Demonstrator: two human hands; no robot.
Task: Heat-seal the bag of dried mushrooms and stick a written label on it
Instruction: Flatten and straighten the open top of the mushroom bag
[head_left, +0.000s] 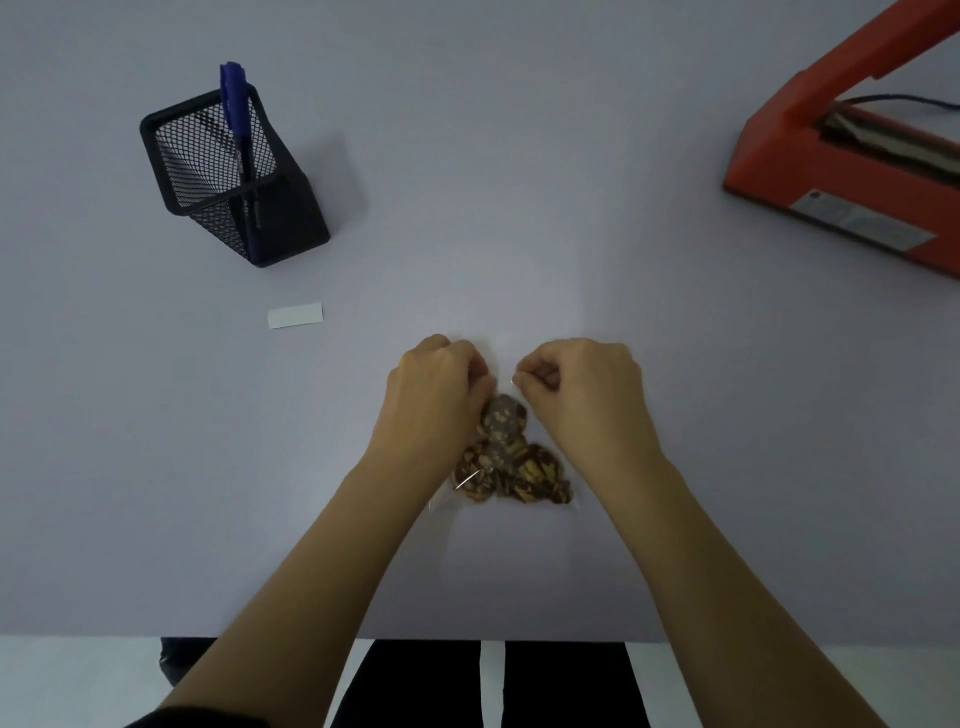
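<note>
A clear plastic bag of dried mushrooms (511, 467) lies on the table in front of me, its brown contents bunched at the near end. My left hand (441, 384) and my right hand (576, 384) both pinch the bag's far, upper part, fingers curled, a small gap between them. A blank white label (295, 315) lies flat to the left. A blue pen (236, 124) stands in a black mesh holder (228, 176) at the far left. The orange heat sealer (852, 171) sits at the far right with its arm raised.
The pale table (519, 182) stretches wide between the holder and the sealer. Its near edge (260, 636) runs just below my forearms. A black cable (904, 98) trails behind the sealer.
</note>
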